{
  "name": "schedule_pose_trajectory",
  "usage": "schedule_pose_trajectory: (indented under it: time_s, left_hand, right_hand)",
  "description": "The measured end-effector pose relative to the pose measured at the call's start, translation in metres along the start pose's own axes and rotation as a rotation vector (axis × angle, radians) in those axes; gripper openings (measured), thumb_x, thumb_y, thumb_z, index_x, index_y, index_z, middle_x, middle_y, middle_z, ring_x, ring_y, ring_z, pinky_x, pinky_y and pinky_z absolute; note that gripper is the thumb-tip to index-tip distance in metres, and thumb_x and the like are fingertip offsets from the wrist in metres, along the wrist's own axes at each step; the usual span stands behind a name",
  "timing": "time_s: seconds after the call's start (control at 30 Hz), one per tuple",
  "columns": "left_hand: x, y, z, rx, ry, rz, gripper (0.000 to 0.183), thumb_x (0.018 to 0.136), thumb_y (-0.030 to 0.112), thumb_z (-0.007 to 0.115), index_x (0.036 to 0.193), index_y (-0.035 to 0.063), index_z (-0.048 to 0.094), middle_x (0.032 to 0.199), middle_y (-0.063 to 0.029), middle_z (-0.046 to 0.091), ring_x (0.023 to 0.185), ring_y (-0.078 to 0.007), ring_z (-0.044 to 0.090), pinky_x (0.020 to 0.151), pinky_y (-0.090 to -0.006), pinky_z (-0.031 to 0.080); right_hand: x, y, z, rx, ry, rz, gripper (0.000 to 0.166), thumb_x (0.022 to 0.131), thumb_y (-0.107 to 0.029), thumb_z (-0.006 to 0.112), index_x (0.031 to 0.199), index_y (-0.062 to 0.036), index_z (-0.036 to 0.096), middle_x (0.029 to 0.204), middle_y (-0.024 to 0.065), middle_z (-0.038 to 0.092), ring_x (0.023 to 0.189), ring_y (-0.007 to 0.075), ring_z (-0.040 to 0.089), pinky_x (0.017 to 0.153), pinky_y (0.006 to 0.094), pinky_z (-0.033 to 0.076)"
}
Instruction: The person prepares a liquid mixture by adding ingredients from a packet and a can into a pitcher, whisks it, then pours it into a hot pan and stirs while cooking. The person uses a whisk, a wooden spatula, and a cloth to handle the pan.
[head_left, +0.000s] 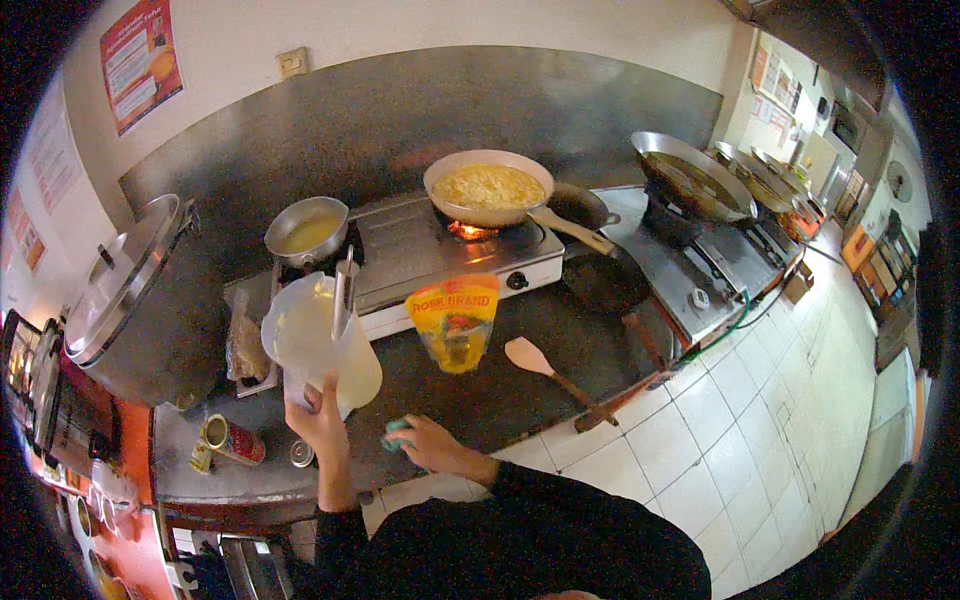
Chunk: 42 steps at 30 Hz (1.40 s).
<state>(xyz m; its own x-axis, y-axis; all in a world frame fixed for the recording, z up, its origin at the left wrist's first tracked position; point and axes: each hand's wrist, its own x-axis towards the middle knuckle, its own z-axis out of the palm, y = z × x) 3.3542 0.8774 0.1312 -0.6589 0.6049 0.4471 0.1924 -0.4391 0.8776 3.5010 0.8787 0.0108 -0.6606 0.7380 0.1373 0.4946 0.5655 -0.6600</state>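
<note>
My left hand (319, 412) grips the handle of a translucent plastic pitcher (360, 379) that contains something pale. A metal-handled utensil (343, 296) stands in it, its lower end hidden. In my right hand (439, 448) is a crumpled green cloth or scouring pad (397, 433), close to the dark counter (480, 405). Beyond that hand a yellow and orange pouch (454, 326) stands before the stove. A spatula (529, 355) with a pale blade lies to the right of the pouch. An open tin can (234, 440) and a round lid (301, 453) are left of my left hand.
On the gas stove (420, 247), a light frying pan (491, 187) with yellow food sits over a lit flame. A small saucepan (306, 232) holds yellow liquid. A large lidded pot (161, 300) stands left. Several pans, including a wok (694, 176), line the right-hand burners.
</note>
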Motion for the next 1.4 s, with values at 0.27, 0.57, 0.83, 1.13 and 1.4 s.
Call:
schedule_pose_trajectory:
  time_s: [0.27, 0.57, 0.83, 1.13, 1.4]
  left_hand:
    - [-0.051, -0.042, 0.037, -0.022, 0.176, -0.067, 0.024, 0.077, 0.001, 0.067, 0.07, 0.0062, 0.044, 0.059, 0.0084, 0.029, 0.053, -0.0018, 0.026, 0.048, -0.0176, 0.024]
    - [-0.071, -0.082, 0.061, 0.28, 0.264, 0.024, 0.027, 0.076, 0.003, 0.069, 0.07, 0.0059, 0.043, 0.056, 0.0091, 0.025, 0.052, -0.0018, 0.023, 0.048, -0.018, 0.02]
    - [-0.071, -0.102, 0.063, 0.346, 0.294, 0.07, 0.031, 0.075, 0.006, 0.071, 0.073, 0.007, 0.04, 0.056, 0.0069, 0.029, 0.052, -0.002, 0.025, 0.048, -0.0176, 0.022]
    - [-0.075, -0.079, 0.063, 0.265, 0.301, -0.007, 0.039, 0.075, 0.009, 0.071, 0.098, -0.0004, 0.041, 0.072, -0.0002, 0.044, 0.064, -0.0052, 0.04, 0.053, -0.0184, 0.033]
    - [-0.095, -0.064, 0.076, 0.451, 0.186, 0.139, 0.063, 0.074, 0.016, 0.072, 0.117, 0.0024, 0.029, 0.113, -0.0109, 0.035, 0.104, -0.0196, 0.037, 0.089, -0.0343, 0.031]
  right_hand:
    - [-0.083, 0.088, -0.227, 0.227, 0.876, 0.358, 0.035, 0.072, -0.012, 0.069, 0.1, -0.0058, 0.049, 0.099, 0.0081, 0.053, 0.094, 0.0184, 0.05, 0.083, 0.0309, 0.041]
    - [0.078, 0.193, -0.22, -0.236, 1.13, 0.069, 0.036, 0.083, -0.013, 0.057, 0.117, -0.006, 0.048, 0.123, 0.0197, 0.042, 0.113, 0.0366, 0.04, 0.094, 0.0418, 0.035]
    - [0.148, 0.196, -0.192, -0.324, 0.687, 0.0, 0.037, 0.082, -0.016, 0.053, 0.117, -0.0075, 0.051, 0.121, 0.0184, 0.047, 0.109, 0.0368, 0.047, 0.093, 0.0443, 0.039]
    - [0.093, 0.224, -0.235, -0.541, 0.579, 0.159, 0.045, 0.071, 0.0, 0.056, 0.115, -0.0076, 0.051, 0.124, 0.0179, 0.043, 0.11, 0.0353, 0.045, 0.093, 0.0425, 0.039]
    - [0.138, 0.262, -0.203, -0.382, 0.838, 0.312, 0.038, 0.073, -0.002, 0.051, 0.112, -0.0047, 0.053, 0.118, 0.0158, 0.048, 0.106, 0.0353, 0.047, 0.091, 0.0425, 0.039]
